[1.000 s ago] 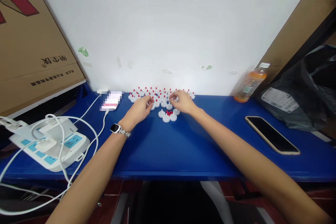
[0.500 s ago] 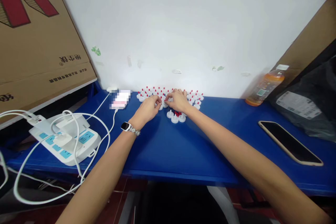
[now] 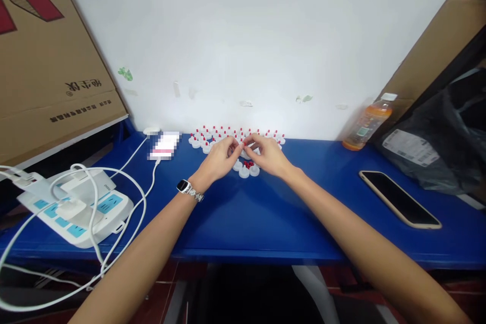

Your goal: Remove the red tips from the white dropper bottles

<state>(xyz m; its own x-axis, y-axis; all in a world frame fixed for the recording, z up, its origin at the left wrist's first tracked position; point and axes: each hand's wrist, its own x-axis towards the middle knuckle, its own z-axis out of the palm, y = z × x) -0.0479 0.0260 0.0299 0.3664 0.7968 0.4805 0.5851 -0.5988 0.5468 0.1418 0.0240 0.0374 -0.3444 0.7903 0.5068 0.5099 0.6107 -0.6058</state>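
Note:
My left hand (image 3: 223,156) and my right hand (image 3: 269,154) meet at the fingertips over the table. Both are closed in a pinch around a small red tip (image 3: 245,145); a white cap shows under it, partly hidden by my fingers. Behind my hands stand several white nozzle caps (image 3: 196,143) with red tips, upright near the wall. In front of my fingers lie a few white nozzle caps (image 3: 244,172) without red on them, around a small pile of loose red tips (image 3: 248,164). A watch (image 3: 185,186) is on my left wrist.
On the blue table (image 3: 243,223), a white power strip (image 3: 110,228) with looping cables lies left, near a blurred phone-like device (image 3: 164,146). To the right are a phone (image 3: 398,200), an orange drink bottle (image 3: 368,121) and a dark plastic bag (image 3: 436,136). A cardboard box (image 3: 49,71) stands left.
My hands have come together, their fingertips now meeting at a red tip. The right hand has drawn back from the rear caps. The whole view has shifted slightly.

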